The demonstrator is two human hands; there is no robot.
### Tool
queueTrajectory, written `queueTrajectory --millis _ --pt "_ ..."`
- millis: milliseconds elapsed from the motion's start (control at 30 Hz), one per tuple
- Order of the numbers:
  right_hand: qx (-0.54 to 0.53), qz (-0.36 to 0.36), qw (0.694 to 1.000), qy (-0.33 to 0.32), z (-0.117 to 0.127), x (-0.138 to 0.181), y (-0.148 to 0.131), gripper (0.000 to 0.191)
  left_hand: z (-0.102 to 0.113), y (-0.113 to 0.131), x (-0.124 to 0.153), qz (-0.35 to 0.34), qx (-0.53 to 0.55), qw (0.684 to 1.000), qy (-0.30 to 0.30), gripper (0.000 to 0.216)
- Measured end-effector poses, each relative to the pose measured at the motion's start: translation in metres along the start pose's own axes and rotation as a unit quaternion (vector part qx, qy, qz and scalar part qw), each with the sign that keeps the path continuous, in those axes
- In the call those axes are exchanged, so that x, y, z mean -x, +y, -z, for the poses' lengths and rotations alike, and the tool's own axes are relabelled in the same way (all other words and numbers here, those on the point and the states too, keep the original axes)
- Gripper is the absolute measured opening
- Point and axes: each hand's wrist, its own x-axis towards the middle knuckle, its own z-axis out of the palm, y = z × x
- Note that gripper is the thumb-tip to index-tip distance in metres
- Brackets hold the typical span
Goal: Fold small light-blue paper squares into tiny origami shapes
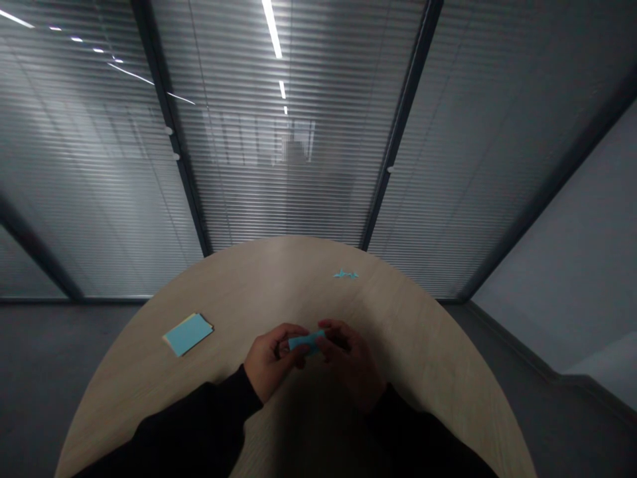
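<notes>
A folded piece of blue paper is held between my two hands over the near middle of the table. My left hand pinches its left end, thumb in front and fingers behind. At the right end, my right hand grips it between thumb and fingertips. Part of the paper is hidden by the fingers, so its full folded shape does not show. Beyond my right hand lie small folded blue paper figures. Off to the left rests a stack of paper sheets, blue on top with yellowish edges below.
The round wooden table has its far edge close to a glass partition with blinds. A pale wall stands at the right. Grey floor shows on both sides of the table.
</notes>
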Motion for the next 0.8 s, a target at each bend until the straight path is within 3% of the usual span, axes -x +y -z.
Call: queueTrajectory --millis 433,800 --pt "0.061 -0.031 0.998 0.015 -0.0005 0.0002 -0.0027 0.035 0.0001 0.0052 -0.002 0.013 -0.096 0.995 0.041 0.029" --pt "0.073 -0.032 0.997 0.02 0.0001 0.0015 -0.0042 0.036 -0.0004 0.0021 -0.0028 0.029 -0.072 0.996 0.053 0.03"
